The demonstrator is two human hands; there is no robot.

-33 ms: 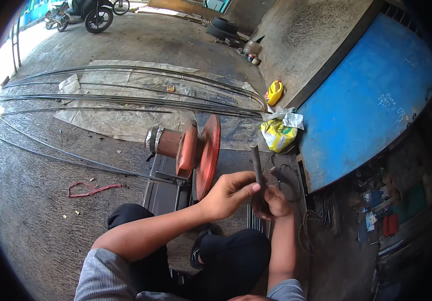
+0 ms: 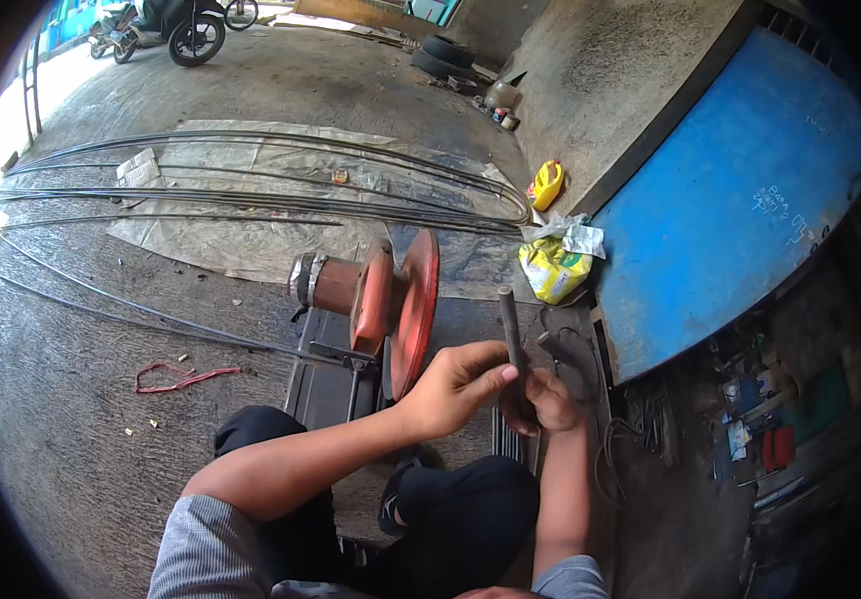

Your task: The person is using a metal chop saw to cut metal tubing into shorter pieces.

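A dark bent metal rod [image 2: 510, 324] stands upright between my hands, in front of my knees. My left hand [image 2: 465, 387] is closed round its middle, thumb pressed along it. My right hand [image 2: 552, 401] grips lower down, where the metal curves under the fingers. Beside the right hand another dark rod end [image 2: 563, 349] sticks up; whether it belongs to the same piece I cannot tell. To the left of the hands stands a red cut-off machine [image 2: 375, 298] with a large round red guard [image 2: 418, 309].
Long thin metal rods [image 2: 350, 205] lie bent over a worn sheet [image 2: 201, 250] on the floor. Yellow bags [image 2: 556, 270] rest by a blue panel [image 2: 730, 210] on the right. A red cord [image 2: 189, 377] lies at left; tyres [image 2: 443, 55] and a motorcycle [image 2: 196, 38] stand farther off.
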